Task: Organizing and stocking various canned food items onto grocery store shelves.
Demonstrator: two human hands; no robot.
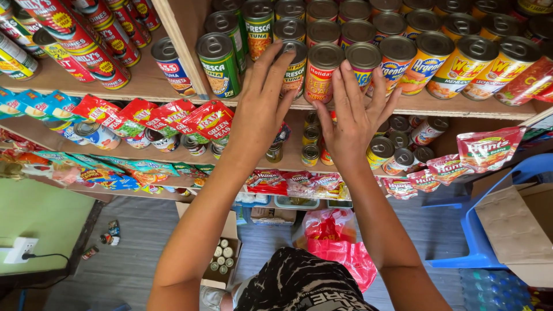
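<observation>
Wooden shelf board (461,109) runs across the upper frame, carrying rows of upright tins seen from above and in front. Left hand (262,106) reaches up at 12 o'clock from the frame's middle, fingers spread and slightly curled, fingertips touching a grey-lidded tin (295,66) at the board's front edge; whether it grips that tin cannot be told. Right hand (352,118) is just beside it at 3 o'clock, fingers fanned wide, index fingertip against a red-and-orange tin (320,72) and the remaining fingers reaching a tin with a purple label (363,64). Both hands are open; neither lifts anything.

At 9 o'clock from the left hand stands a green-labelled tin (220,64), then a blue-and-red tin (171,66) beyond a slanted wooden divider (187,46). Farther at 10 o'clock lie tall red cans (86,49), tilted on their sides. At 3 o'clock from the right hand stand yellow-and-orange tins (466,66) in a row toward the frame's right edge.

Below the board, red foil pouches (173,118) hang in a strip at 8 o'clock from the left hand, with blue sachets (34,103) farther left. Small tins (397,152) fill the lower shelf at 5 o'clock from the right hand, and a red-and-white pouch (489,148) hangs beside them at 3 o'clock. On the floor at 6 o'clock sit a red plastic bag (337,242) and an open carton of small jars (222,259); a blue plastic chair (489,230) bearing a cardboard box (512,224) stands at 4 o'clock.
</observation>
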